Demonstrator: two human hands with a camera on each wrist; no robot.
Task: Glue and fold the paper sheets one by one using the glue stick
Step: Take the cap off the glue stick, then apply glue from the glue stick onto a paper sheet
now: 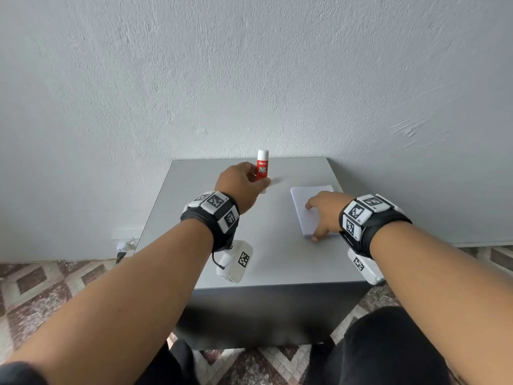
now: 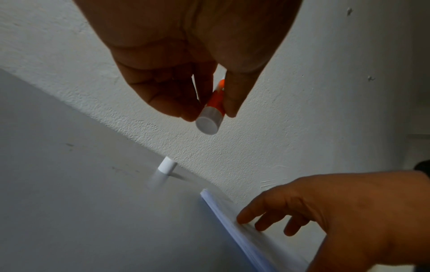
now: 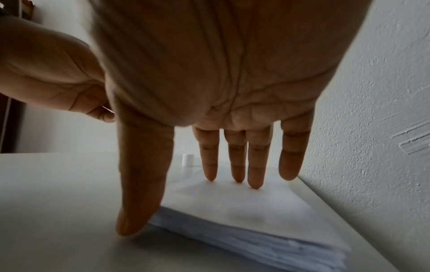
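With our left hand [image 1: 241, 182] gripping the red-and-white plastic glue stick [image 1: 261, 165] off the grey table [image 1: 273, 257], our flat, relaxed right hand [image 1: 324, 211] should slide just 1 sheet off the white paper stack [image 1: 303, 200].

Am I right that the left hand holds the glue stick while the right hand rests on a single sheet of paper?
Not quite: the right hand rests on a thick stack of paper, as the right wrist view shows. The left hand does hold the glue stick.
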